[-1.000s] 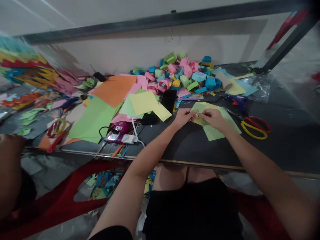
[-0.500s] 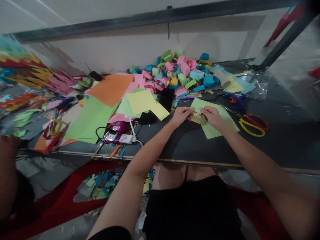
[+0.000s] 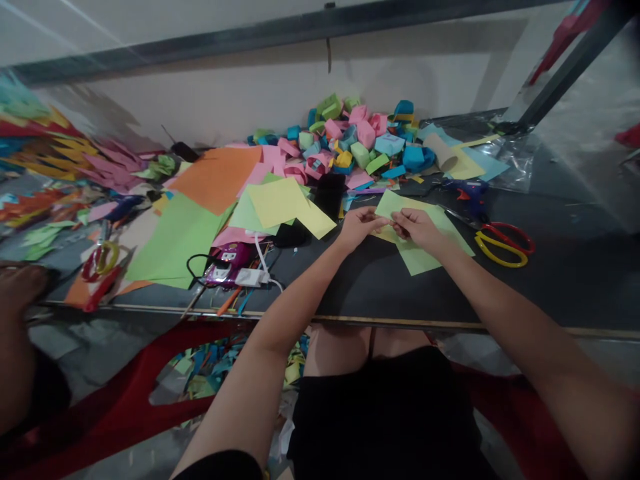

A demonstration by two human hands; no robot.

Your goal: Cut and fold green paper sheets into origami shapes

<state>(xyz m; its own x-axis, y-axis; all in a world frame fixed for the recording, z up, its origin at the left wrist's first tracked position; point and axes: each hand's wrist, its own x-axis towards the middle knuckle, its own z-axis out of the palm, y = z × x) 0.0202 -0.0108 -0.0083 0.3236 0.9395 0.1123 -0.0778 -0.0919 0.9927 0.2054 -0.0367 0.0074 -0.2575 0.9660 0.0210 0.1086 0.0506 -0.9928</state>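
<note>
My left hand (image 3: 359, 225) and my right hand (image 3: 416, 227) meet over the dark table (image 3: 550, 287), fingers pinched together on a small yellow piece of paper (image 3: 388, 233) between them. Under the hands lies a light green sheet (image 3: 425, 250), flat on the table. Most of the yellow piece is hidden by my fingers.
A heap of folded coloured paper pieces (image 3: 360, 140) lies against the back wall. Orange, green and yellow sheets (image 3: 200, 213) spread at the left. Red-and-yellow scissors (image 3: 503, 240) and a blue glue gun (image 3: 470, 193) lie at the right. Cables and a charger (image 3: 235, 267) sit near the front edge. Another person's arm (image 3: 17, 333) shows at far left.
Both hands stay pinched on the small yellow piece over the green sheet, fingers shifting slightly. The view has drifted a little; the person's arm at the left has lowered.
</note>
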